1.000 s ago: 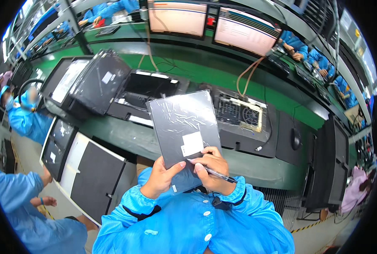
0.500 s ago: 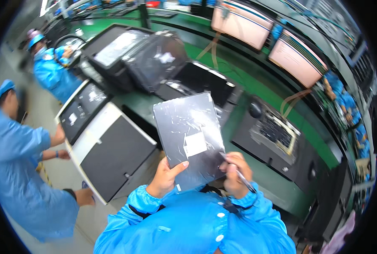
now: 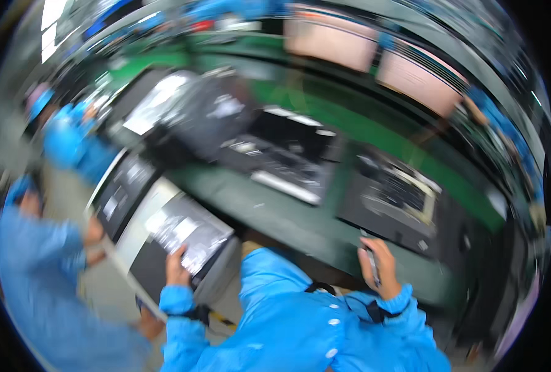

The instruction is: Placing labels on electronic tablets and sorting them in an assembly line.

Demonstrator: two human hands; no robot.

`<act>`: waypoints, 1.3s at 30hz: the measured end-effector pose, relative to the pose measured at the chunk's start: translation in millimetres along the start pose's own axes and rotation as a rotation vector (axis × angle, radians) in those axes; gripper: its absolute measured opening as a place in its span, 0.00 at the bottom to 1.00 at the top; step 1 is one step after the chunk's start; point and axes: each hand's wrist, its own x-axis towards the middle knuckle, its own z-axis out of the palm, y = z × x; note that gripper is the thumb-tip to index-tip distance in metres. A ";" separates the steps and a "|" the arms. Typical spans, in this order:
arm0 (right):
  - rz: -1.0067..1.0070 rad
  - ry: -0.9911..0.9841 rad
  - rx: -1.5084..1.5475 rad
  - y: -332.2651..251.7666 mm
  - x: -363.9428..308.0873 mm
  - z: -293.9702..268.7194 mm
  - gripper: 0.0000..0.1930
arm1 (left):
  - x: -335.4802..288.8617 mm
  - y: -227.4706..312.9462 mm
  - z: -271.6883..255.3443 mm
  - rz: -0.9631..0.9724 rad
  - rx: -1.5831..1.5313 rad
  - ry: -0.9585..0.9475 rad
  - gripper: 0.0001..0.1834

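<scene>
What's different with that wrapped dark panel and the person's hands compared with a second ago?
The wrapped dark panel has moved left, from in front of the body to over the dark-topped stand. The left hand is at its edge; blur hides whether its grip has loosened. The right hand has moved right, away from the panel. It still holds the pen.

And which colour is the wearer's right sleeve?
The right sleeve is bright blue; head view.
</scene>
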 end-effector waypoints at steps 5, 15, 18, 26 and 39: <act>0.115 0.333 -0.386 49.0 -33.8 -88.3 0.10 | 10.0 -26.1 -9.6 0.144 0.353 0.120 0.20; 0.660 0.257 -0.886 150.6 -63.0 -225.9 0.20 | -21.7 -60.9 167.9 1.580 1.614 0.280 0.25; 0.377 0.476 -1.035 115.3 -80.1 -273.2 0.16 | -88.6 -96.6 276.3 1.261 1.010 -0.404 0.20; 0.937 0.484 -1.571 9.0 -201.9 -407.8 0.12 | -192.5 -185.1 375.4 0.708 1.099 -1.209 0.11; 1.888 0.786 -0.916 -30.7 -366.0 -169.1 0.19 | -168.7 -250.5 376.7 0.380 0.889 -1.555 0.13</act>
